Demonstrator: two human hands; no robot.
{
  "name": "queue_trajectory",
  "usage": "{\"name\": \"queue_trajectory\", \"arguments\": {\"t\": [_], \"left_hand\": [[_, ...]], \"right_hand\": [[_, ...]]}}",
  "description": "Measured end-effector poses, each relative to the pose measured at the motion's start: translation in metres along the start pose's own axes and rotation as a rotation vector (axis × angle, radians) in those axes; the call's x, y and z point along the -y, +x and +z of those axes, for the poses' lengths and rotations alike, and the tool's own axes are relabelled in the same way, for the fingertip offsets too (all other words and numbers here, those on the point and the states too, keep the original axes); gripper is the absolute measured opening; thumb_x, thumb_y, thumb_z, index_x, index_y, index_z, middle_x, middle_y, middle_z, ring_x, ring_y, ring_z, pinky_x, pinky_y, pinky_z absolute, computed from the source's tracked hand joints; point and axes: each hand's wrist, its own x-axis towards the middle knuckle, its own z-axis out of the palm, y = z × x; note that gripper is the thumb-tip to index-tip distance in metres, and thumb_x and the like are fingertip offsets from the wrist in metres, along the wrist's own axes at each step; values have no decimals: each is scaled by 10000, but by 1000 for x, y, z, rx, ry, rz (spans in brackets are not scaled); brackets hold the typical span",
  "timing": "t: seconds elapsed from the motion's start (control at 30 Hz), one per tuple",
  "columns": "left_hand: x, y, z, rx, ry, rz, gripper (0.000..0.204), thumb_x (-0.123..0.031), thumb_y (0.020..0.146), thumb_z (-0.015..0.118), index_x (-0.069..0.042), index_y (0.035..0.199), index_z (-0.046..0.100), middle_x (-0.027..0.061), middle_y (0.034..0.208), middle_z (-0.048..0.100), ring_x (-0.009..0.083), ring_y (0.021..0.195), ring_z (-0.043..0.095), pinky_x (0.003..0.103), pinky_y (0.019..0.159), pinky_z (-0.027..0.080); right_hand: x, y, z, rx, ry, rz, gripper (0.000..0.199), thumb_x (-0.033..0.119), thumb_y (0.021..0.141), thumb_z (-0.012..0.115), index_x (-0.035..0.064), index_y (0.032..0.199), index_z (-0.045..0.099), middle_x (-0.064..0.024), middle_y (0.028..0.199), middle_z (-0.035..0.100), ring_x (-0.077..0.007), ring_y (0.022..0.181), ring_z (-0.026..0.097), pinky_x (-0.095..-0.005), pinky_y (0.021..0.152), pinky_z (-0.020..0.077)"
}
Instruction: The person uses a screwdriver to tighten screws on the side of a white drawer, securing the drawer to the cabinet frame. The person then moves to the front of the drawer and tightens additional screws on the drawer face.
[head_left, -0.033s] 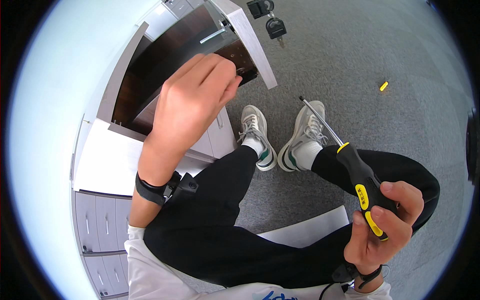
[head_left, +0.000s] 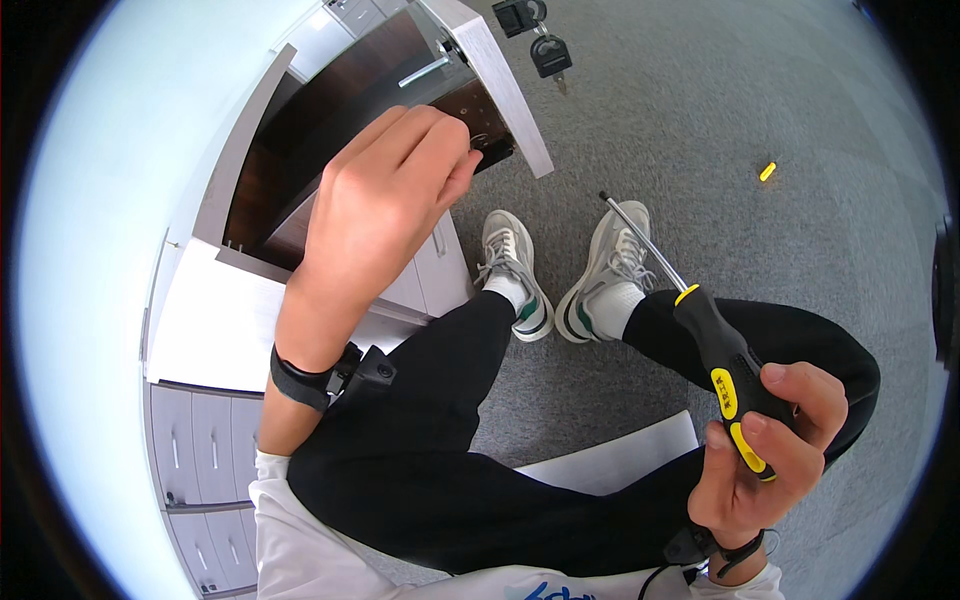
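Screwdriver (head_left: 715, 350) gripped in right hand (head_left: 770, 450), shaft over open carpet (head_left: 780, 100).

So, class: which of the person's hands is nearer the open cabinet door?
Left. The left hand reaches against the open cabinet door; the right hand holds a screwdriver far below it.

Grey carpet (head_left: 800, 120), small yellow piece (head_left: 767, 171).

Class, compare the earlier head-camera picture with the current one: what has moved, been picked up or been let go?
Nothing has visibly changed. The left hand is at the open cabinet door, fingertips by the fitting on its inner face, and the right hand grips the black-and-yellow screwdriver, shaft pointing up and away over the shoes. The keys hang in the lock; the small yellow piece lies on the carpet.
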Motion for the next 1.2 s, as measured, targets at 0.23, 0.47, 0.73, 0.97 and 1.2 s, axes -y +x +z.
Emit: {"name": "queue_trajectory", "arguments": {"t": [0.23,0.47,0.73,0.97,1.2], "left_hand": [[0,1,-2,81,-118,52,262,66,757,800,-13,782,551,67,864,674,227,729,624,296,594,507],[2,2,-7,-26,-78,-4,225,61,785,792,-6,802,578,64,876,687,172,669,578,262,552,468],[2,1,-1,13,30,60,234,-18,765,791,-28,866,579,75,801,594,252,720,589,353,615,512],[1,3,-4,50,-37,35,230,19,775,812,-14,811,587,55,857,690,173,654,581,272,573,471],[-1,2,-7,-3,-81,-111,151,-2,844,787,-10,844,637,28,864,702,74,608,518,211,534,412]], "right_hand": [[0,-1,-2,22,-29,7,434,8,724,771,215,1064,599,-132,1166,574,-267,877,555,-374,724,461],[1,0,-4,29,-51,21,445,10,723,769,224,1068,587,-133,1159,571,-266,884,558,-376,725,465],[-1,-4,-4,64,-42,2,400,41,778,742,207,1099,572,-150,1194,562,-272,954,554,-386,785,453],[-2,-5,-8,153,-38,-34,334,106,890,692,157,1168,514,-197,1255,540,-291,1095,545,-417,916,428],[-2,-3,-1,13,-55,30,460,-9,712,763,244,1052,584,-124,1169,569,-265,866,557,-365,708,463]]}}
